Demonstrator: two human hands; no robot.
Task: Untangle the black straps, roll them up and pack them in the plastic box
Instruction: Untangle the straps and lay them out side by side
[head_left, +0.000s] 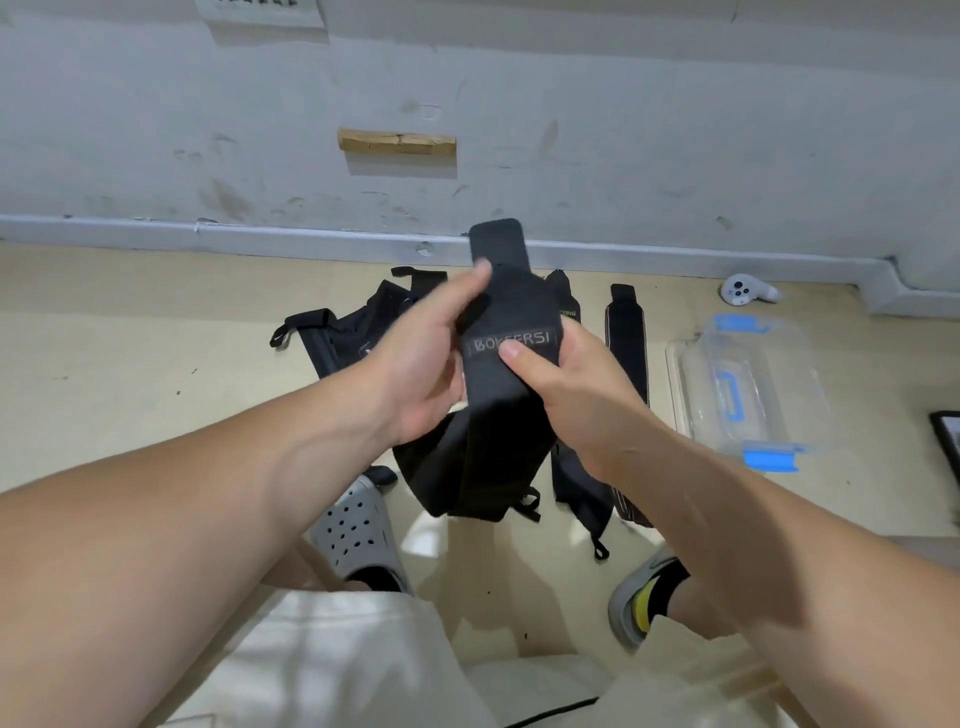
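Note:
A wide black strap (511, 312) with a lettered label is held up in front of me, its rounded end pointing upward and its long tail hanging down toward the floor. My left hand (426, 358) grips its left edge, fingers reaching up along it. My right hand (561, 384) grips the right side, thumb pressed just below the label. More black straps (358, 322) lie tangled on the floor behind, and one strap (626, 338) lies straight to the right. The clear plastic box (748, 384) with blue clips stands on the floor at the right.
A white controller (743, 291) lies by the wall's skirting at the back right. My feet, one in a grey perforated clog (358, 530) and one in a grey and yellow shoe (644, 597), rest on the beige floor. A dark flat object (948, 441) shows at the right edge.

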